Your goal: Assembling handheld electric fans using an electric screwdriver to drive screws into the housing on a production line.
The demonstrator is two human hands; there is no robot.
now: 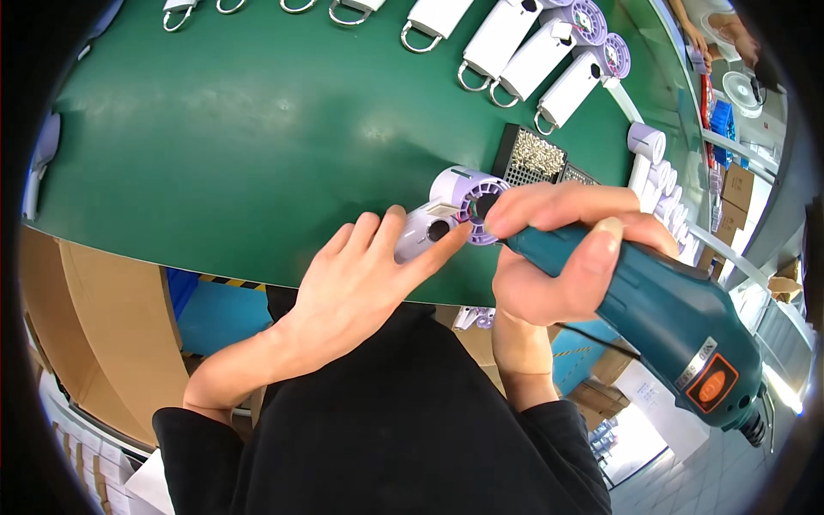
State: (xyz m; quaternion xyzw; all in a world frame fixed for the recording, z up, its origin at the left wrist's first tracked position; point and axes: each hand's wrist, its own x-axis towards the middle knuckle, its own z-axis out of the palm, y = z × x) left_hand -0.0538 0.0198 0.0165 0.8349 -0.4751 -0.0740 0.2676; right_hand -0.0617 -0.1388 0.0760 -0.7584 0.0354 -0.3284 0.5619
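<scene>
A purple-and-white handheld fan (421, 233) lies on the green table near its front edge, its round slotted head to the right. My left hand (348, 275) grips its body between thumb and fingers, the thumb reaching towards the head. In my right hand (566, 257) is a dark teal electric screwdriver (678, 322), tilted with its tip end pointing at the fan head. A round black piece (486, 206) sits against the head beside my right fingertips. Whether those fingers hold it, I cannot tell. The screwdriver's bit is hidden behind the hand.
A black screw tray (534, 159) full of small screws stands just beyond the fan. White fan bodies with ring loops (502, 39) line the table's far side. More purple fan parts (657, 172) lie along the right. A cardboard box (120, 318) stands below the front edge at left.
</scene>
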